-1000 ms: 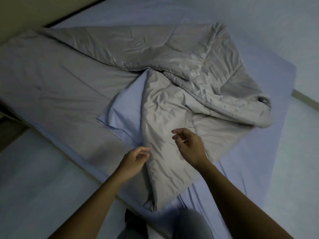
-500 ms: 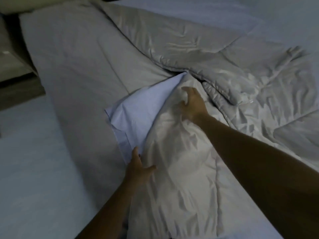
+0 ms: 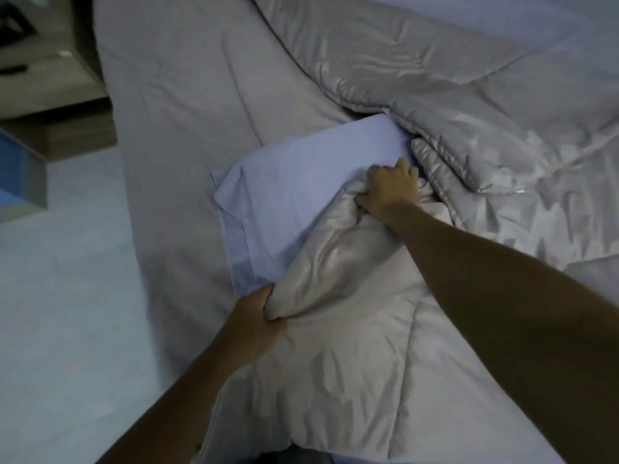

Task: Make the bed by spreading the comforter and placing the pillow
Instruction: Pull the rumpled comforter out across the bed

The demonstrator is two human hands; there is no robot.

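A grey quilted comforter (image 3: 351,346) lies rumpled over the bed, with a folded-over part heaped at the upper right. A pale blue pillow (image 3: 301,182) sits in the middle, partly covered by the comforter's edge. My left hand (image 3: 259,313) is closed on that edge near the pillow's lower corner. Higher up, my right hand (image 3: 390,189) grips a bunched fold of the same edge at the pillow's right side. Both arms reach in from the bottom of the view.
The grey bed surface (image 3: 174,135) runs up the left of the pillow. Pale floor (image 3: 67,296) lies to the left. A dark wooden piece of furniture (image 3: 50,105) and a blue-fronted box (image 3: 16,175) stand at the upper left.
Both hands went from hovering open above the comforter to resting on its edge, and now clench it. The view has moved closer over the pillow.
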